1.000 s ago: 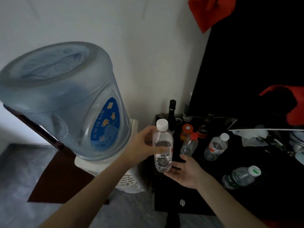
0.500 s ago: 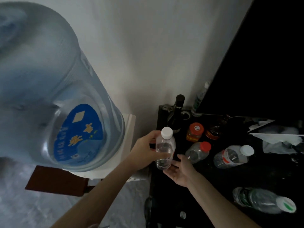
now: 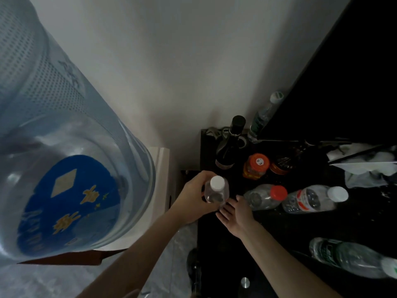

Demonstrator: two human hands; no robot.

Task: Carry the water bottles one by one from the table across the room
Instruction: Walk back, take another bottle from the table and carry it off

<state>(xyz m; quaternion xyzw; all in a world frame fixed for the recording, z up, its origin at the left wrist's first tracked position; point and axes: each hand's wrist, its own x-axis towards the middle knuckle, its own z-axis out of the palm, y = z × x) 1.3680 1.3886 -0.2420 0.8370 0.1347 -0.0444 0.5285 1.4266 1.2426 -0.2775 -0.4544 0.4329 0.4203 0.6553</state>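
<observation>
Beside water dispenser (image 3: pixel 64 168), dark bench (image 3: pixel 225 244): left hand (image 3: pixel 193 201) fingers wrapped round light, slick white-capped water bottle (image 3: pixel 216 192) mid-body; right hand (image 3: pixel 235 211) fingers spread beneath.

I see a black table (image 3: pixel 227 244) carrying a dark wine bottle (image 3: pixel 229 145) upright at the back, an orange-lidded jar (image 3: pixel 255 166) beside it, and three clear bottles lying flat: red-capped (image 3: pixel 265 196), white-capped (image 3: pixel 313 198), green-labelled (image 3: pixel 348 258).
</observation>
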